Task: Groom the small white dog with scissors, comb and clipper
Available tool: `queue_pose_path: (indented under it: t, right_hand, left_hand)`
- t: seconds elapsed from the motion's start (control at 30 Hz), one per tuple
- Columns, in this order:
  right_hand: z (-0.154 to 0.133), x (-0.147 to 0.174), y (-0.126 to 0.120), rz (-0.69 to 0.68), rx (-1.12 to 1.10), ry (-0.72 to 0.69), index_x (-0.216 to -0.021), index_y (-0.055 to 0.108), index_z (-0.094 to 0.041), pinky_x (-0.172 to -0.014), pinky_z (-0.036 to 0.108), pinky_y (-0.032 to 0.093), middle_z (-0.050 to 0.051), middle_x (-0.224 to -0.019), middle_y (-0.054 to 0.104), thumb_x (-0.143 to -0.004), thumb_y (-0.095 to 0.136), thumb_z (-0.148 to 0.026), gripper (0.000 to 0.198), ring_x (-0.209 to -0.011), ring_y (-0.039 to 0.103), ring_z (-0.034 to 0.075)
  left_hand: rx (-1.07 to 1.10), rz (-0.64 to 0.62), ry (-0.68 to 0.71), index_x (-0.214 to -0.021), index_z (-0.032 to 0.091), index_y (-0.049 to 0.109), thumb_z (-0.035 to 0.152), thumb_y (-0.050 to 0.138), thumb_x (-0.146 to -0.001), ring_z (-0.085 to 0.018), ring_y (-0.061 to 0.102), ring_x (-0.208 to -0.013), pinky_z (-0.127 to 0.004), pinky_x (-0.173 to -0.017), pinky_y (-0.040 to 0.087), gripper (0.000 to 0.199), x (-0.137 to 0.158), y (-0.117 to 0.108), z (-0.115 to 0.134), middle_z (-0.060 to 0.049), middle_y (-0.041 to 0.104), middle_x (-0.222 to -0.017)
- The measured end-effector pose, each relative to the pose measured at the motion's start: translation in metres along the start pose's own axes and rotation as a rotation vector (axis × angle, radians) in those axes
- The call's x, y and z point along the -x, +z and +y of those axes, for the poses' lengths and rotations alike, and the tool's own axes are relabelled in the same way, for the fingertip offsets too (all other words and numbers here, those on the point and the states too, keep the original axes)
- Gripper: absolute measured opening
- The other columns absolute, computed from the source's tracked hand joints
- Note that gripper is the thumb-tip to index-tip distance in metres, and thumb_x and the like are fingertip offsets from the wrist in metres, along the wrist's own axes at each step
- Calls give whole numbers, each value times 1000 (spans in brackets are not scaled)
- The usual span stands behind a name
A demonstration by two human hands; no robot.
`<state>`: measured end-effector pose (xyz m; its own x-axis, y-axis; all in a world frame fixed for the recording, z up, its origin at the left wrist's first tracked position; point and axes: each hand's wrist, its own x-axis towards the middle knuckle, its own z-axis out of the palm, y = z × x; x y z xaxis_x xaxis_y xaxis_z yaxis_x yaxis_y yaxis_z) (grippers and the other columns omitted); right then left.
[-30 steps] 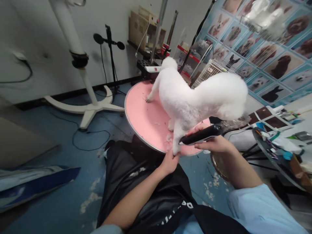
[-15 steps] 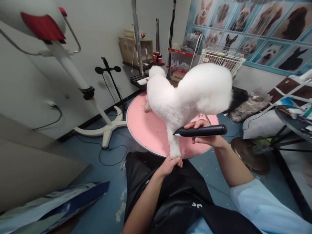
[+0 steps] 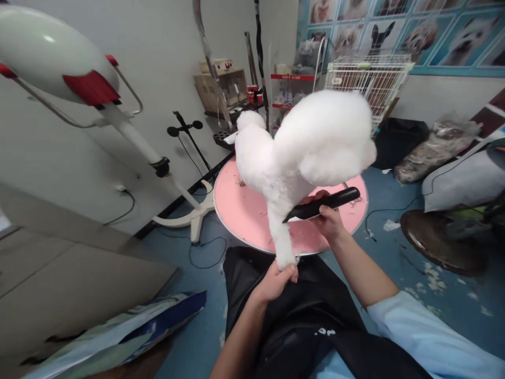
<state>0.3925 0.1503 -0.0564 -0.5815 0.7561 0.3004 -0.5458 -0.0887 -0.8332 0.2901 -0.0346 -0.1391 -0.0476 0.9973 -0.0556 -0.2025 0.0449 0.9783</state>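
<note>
A fluffy white dog (image 3: 254, 158) stands on a round pink grooming table (image 3: 232, 208), with its rounded, puffed coat nearest me. One of its legs stretches toward me past the table's rim. My left hand (image 3: 276, 281) is closed around the paw at the end of that leg. In my right hand (image 3: 329, 221) are black hair clippers (image 3: 335, 202), gripped by the body. Their tip points left and lies against the upper part of the held leg. The dog's face and the clippers' blade edge are hidden from me.
A white stand dryer (image 3: 59, 52) with a forked base is at the left. Behind the table are a steel pole (image 3: 211, 58), a rack and a wire cage (image 3: 369, 84). Bags, a dark round base (image 3: 437, 242) and loose fur occupy the floor at right.
The clippers have tilted, with their rear end raised, and my right hand has turned around them. The held leg reaches slightly farther toward me. My view has shifted.
</note>
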Motion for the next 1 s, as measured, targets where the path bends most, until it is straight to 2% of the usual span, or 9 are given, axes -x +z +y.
queue_pose_path:
  t: [0.17,0.33,0.4,0.47,0.57,0.73,0.83,0.9,1.0]
  right_hand:
    - [5,-4,6,-96,-12,150,-86,51,-25,-36,19,31,0,-79,73,-60,83,-49,49,-50,57,12]
    - [0,3,8,-294,41,236,-88,54,-22,-40,22,41,3,-78,73,-63,83,-49,47,-62,68,19]
    - [-9,7,3,-276,56,140,-86,55,-23,-50,27,51,3,-80,73,-63,84,-48,45,-68,70,21]
    - [-19,11,-3,-93,25,-39,-88,54,-25,-57,30,55,1,-82,73,-67,82,-49,42,-69,70,19]
    - [-29,14,-6,153,34,-206,-90,52,-28,-50,26,51,-2,-88,74,-72,78,-50,38,-61,66,15]
    - [-35,12,-1,-65,274,-129,-87,55,-26,-69,35,58,2,-87,74,-70,82,-43,36,-80,71,21]
    - [-46,3,-7,138,226,-318,-90,54,-28,-55,28,54,-1,-87,73,-73,76,-50,36,-73,70,18]
    - [-54,-4,-13,163,250,-371,-92,55,-29,-50,25,51,-2,-90,72,-71,77,-49,36,-67,67,16]
    - [-62,-8,-20,-47,365,-256,-88,58,-26,-62,32,57,1,-88,73,-65,83,-42,37,-73,69,19]
  left_hand:
    - [-76,41,-53,-61,17,51,67,58,-81,-13,48,-62,-29,-68,38,54,9,-7,7,0,48,-60]
    - [-112,42,-66,-59,18,49,69,57,-80,-13,47,-61,-29,-68,39,56,8,-10,17,0,47,-58]
    - [-135,47,-70,-59,18,50,66,57,-81,-13,47,-61,-28,-68,39,54,5,-10,18,0,48,-58]
    - [-162,64,-78,-60,17,51,64,57,-81,-13,47,-61,-28,-67,39,51,0,-10,17,-1,50,-59]
    - [-195,107,-81,-59,17,51,61,57,-81,-12,47,-61,-27,-66,39,49,-11,-9,10,-1,51,-59]
    - [-146,177,-128,-60,18,47,59,57,-76,-10,46,-53,-26,-57,39,46,-32,-2,-1,2,47,-56]
    - [-129,217,-179,-62,18,46,58,58,-74,-10,47,-50,-24,-50,38,43,-36,1,-2,3,47,-55]
    - [-127,233,-182,-62,18,47,57,58,-74,-9,48,-49,-23,-49,37,42,-34,0,-2,3,47,-54]
    - [-100,229,-169,-63,18,46,59,60,-73,-8,46,-46,-22,-47,36,44,-29,-4,-2,5,46,-53]
